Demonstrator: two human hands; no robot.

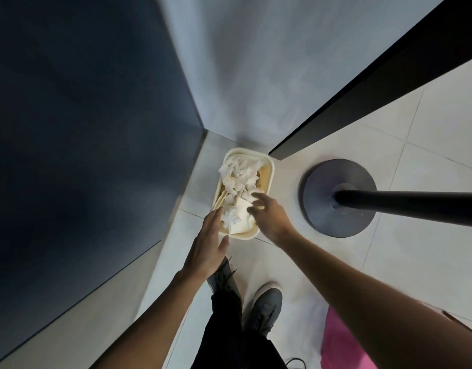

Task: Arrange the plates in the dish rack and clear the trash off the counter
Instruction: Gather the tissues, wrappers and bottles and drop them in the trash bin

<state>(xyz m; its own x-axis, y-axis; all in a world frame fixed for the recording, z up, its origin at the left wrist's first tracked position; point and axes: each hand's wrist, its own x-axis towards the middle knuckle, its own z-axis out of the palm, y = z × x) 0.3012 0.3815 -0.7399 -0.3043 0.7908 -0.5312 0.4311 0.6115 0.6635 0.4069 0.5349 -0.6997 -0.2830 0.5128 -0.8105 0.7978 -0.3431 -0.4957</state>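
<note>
A cream-coloured trash bin (269,166) stands on the floor in the corner, seen from above. It holds crumpled white paper (238,170) and folded cream sheets. A small crumpled white wad (230,218) lies over the bin's near end, just beyond the fingertips of my left hand (208,246). That hand is stretched flat, fingers straight, above the bin's near-left rim. My right hand (268,214) hovers over the bin's right side with its fingers spread and relaxed. Neither hand grips anything.
A dark round stand base (320,206) with a black pole (405,203) sits on the tiled floor right of the bin. A dark cabinet face (83,129) is on the left, a black panel (362,89) at upper right. My shoes (264,302) are below.
</note>
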